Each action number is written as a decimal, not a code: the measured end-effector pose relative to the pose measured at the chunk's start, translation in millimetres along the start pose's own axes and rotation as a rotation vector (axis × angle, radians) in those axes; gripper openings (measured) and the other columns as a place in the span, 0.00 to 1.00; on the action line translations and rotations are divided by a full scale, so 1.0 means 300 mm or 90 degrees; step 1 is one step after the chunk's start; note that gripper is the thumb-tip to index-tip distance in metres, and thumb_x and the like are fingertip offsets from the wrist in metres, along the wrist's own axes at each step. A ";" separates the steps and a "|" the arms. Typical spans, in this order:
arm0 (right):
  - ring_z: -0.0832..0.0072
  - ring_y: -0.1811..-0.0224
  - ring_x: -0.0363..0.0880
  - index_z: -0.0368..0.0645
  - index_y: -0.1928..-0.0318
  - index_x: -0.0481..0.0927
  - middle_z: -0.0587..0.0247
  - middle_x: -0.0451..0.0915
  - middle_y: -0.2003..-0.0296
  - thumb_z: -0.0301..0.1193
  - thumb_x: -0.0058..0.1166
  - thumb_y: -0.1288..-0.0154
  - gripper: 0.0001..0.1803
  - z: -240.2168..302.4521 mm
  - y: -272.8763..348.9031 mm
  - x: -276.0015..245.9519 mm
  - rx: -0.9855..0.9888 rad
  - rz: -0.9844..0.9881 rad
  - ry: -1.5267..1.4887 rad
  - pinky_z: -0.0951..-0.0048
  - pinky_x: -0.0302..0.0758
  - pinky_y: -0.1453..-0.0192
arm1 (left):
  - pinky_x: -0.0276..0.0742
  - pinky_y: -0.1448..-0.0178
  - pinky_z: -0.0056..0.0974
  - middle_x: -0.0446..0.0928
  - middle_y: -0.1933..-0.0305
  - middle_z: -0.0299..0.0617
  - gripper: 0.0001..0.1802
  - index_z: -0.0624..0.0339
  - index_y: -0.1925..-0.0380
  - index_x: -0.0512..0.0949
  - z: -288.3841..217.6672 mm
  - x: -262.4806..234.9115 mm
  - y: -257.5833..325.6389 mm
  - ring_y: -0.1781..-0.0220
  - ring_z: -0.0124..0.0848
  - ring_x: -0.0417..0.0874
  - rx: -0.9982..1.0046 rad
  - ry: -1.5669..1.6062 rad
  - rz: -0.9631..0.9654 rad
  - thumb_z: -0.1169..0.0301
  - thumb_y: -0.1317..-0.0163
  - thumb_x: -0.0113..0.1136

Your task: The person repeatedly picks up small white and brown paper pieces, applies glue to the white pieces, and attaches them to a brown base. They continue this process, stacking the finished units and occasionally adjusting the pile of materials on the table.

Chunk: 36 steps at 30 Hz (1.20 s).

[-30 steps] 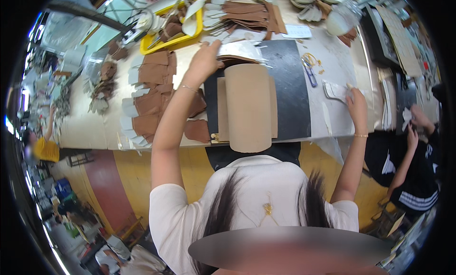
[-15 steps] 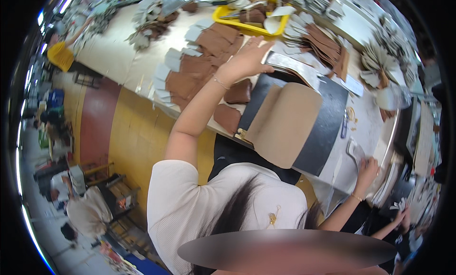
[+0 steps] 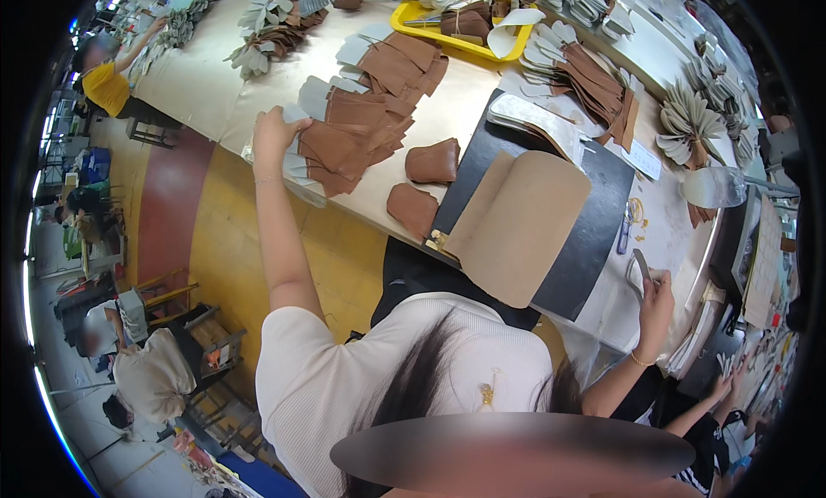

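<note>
My left hand (image 3: 277, 135) reaches out to the table's left front edge. Its fingers and thumb close around the pale end of a leather piece in the fanned rows of brown leather pieces (image 3: 357, 124). Down at the right, my right hand (image 3: 656, 298) grips a thin grey strip-like thing (image 3: 639, 267), held tilted upward; its exact kind is unclear. A curved tan sheet (image 3: 525, 223) lies in front of me over a black mat (image 3: 585, 231). Left of the mat are two separate brown leather pieces, one above the other (image 3: 432, 161).
A yellow tray (image 3: 430, 35) with brown pieces and tools stands at the back. Stacked brown leather strips (image 3: 589, 85) and a fan of pale pieces (image 3: 688, 124) are at right. Purple-handled snips (image 3: 624, 227) lie beside the mat. Another person's hands (image 3: 727, 382) work at far right.
My left hand has swung left from above the mat to the fanned leather pieces. My right hand has lifted slightly and turned the grey thing more upright.
</note>
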State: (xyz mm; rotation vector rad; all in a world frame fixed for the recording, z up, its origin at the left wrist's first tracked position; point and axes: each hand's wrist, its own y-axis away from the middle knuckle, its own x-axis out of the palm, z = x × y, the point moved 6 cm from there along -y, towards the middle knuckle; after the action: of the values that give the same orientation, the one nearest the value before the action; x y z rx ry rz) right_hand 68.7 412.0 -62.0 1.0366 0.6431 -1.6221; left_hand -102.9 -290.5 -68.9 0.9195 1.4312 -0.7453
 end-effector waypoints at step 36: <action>0.89 0.73 0.73 0.37 0.64 0.84 0.72 0.80 0.75 0.26 0.64 0.42 0.07 0.507 0.043 -0.001 -0.087 0.126 -0.552 0.85 0.70 0.69 | 0.82 0.67 0.30 0.81 0.67 0.49 0.22 0.70 0.58 0.73 -0.782 0.076 0.781 0.69 0.32 0.86 0.249 0.816 0.918 0.57 0.30 0.50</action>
State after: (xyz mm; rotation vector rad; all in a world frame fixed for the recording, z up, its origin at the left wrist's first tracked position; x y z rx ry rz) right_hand 34.6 283.1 12.3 0.2177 0.0554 -1.6261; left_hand -10.9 28.7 -55.3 2.5299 1.0800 0.8731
